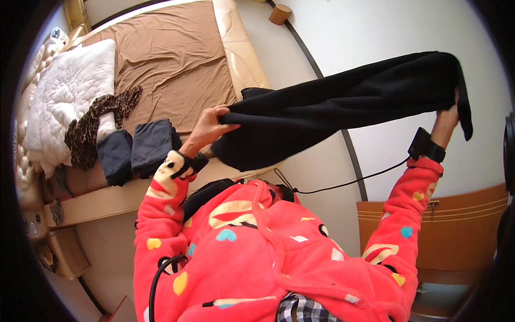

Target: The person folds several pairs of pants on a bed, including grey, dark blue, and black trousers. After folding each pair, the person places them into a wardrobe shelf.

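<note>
Stretched out in front of me is a long piece of black clothing, which looks like a pair of trousers [343, 102], folded lengthwise. My left hand [212, 129] pinches its left end between thumb and fingers, above the bed's edge. Off to the right, my raised right hand [449, 114] holds up the other end. Cloth covers the fingers there, and a flap droops past the wrist. Two dark folded garments, one blue-grey [115, 155] and one charcoal [153, 146], lie side by side on the bed, left of my left hand.
The bed [177, 59] has a brown sheet and a cream padded frame. On it are a white quilt [75, 91] and a leopard-print cloth [88, 129]. At the lower right is a wooden panel [456, 231]. A black cable [348, 186] runs to my right wrist.
</note>
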The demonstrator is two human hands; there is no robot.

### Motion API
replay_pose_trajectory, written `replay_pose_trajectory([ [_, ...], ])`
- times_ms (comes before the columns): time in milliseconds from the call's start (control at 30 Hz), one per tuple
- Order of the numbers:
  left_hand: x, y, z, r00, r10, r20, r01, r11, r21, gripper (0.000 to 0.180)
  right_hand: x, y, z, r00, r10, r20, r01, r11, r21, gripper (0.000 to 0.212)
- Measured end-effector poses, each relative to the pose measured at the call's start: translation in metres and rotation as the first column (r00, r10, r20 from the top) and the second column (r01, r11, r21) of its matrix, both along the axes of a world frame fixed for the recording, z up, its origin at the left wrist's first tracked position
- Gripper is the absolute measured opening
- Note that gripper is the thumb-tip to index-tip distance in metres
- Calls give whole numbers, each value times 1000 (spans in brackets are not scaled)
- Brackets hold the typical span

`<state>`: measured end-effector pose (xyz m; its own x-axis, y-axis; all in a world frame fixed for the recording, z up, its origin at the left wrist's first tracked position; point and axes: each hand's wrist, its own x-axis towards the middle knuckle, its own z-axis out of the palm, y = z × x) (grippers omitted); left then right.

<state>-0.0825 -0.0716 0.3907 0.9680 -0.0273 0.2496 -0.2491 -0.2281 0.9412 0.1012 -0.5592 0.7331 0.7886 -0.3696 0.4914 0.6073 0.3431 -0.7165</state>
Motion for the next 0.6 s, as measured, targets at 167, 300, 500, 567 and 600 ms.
replay_pose_trajectory([
  [167, -42, -12, 82, 968, -135, -212, 27, 893, -448, 14, 30, -114, -105, 943, -107, -314, 131, 990, 58, 35],
  [300, -86, -31, 158, 978, -149, -143, 131, 983, -127, 17, 46, -168, -234, 779, -350, -520, 340, 933, -118, 31],
  [500, -145, -67, 226, 867, -496, -51, 468, 776, 423, 55, -17, -176, -461, 601, -393, -696, -111, 822, -559, 27],
  [567, -157, -84, 227, 743, -655, -136, 657, 677, 332, 45, -61, -158, -521, 512, -223, -830, -309, 853, -420, 23],
  [600, -158, -91, 224, 710, -689, -142, 696, 658, 287, 44, -84, -145, -540, 357, -100, -929, -391, 887, -246, 22],
])
